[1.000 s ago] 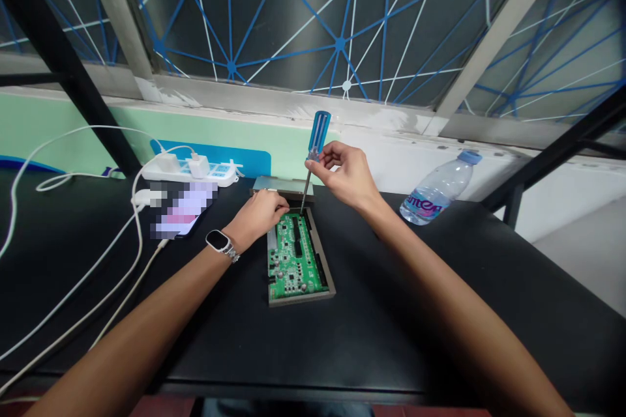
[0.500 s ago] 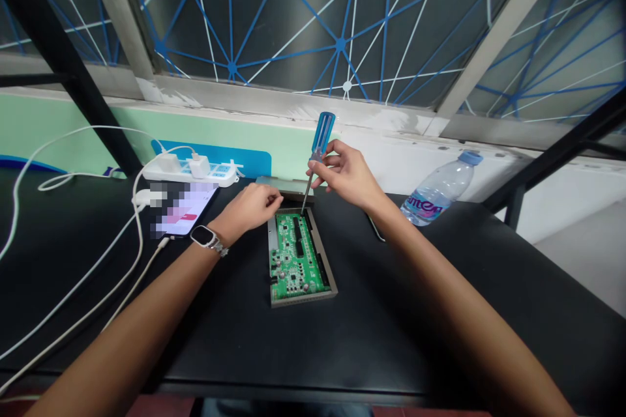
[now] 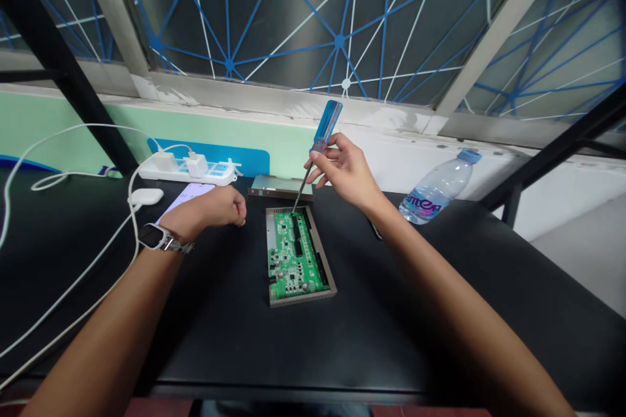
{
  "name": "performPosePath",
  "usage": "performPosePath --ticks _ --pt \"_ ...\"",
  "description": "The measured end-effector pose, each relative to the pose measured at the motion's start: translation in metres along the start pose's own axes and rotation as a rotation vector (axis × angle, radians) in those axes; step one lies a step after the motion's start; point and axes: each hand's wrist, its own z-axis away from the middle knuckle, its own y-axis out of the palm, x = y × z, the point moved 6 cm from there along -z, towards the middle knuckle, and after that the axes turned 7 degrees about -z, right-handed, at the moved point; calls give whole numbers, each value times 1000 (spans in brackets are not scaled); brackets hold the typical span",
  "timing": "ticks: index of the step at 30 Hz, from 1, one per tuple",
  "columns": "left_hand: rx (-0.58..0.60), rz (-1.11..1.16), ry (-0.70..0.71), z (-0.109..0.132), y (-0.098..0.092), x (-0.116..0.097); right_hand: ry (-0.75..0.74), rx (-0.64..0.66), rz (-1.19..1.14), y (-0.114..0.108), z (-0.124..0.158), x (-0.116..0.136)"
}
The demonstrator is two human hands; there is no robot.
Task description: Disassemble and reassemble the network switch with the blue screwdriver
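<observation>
My right hand grips a screwdriver with a clear blue handle, thumb and fingers round its lower neck. The screwdriver leans to the right, its tip down at the far end of a green circuit board. That board sits in a shallow grey metal case lying flat. Left of the case, my left hand is closed with curled fingers, apart from the case; whatever they may hold is hidden. A metal cover plate lies just behind the case.
A phone lies partly under my left hand and wrist. Behind it stands a white power strip with plugs and trailing white cables. A tilted water bottle is at the right, near the wall. A dark slim object shows beneath my right forearm.
My left hand has moved left, away from the case's far edge and over the phone. The screwdriver leans more to the right, and its tip has shifted slightly left on the board.
</observation>
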Motion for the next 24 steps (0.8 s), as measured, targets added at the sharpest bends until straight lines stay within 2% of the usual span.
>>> performPosePath --ticks 3,14,16,21,24 --pt "8 -7 -33 1 1 2 39 16 -27 5 1 -5" --pt "-11 -45 -14 -5 7 5 84 50 -68 16 2 -18" --pt "-17 -16 23 -4 8 -3 96 42 -79 15 2 -21" --pt "-61 109 235 2 6 -39 96 -2 -36 12 2 -22" --pt "-34 212 300 2 10 -51 107 -11 -20 11 3 -24"
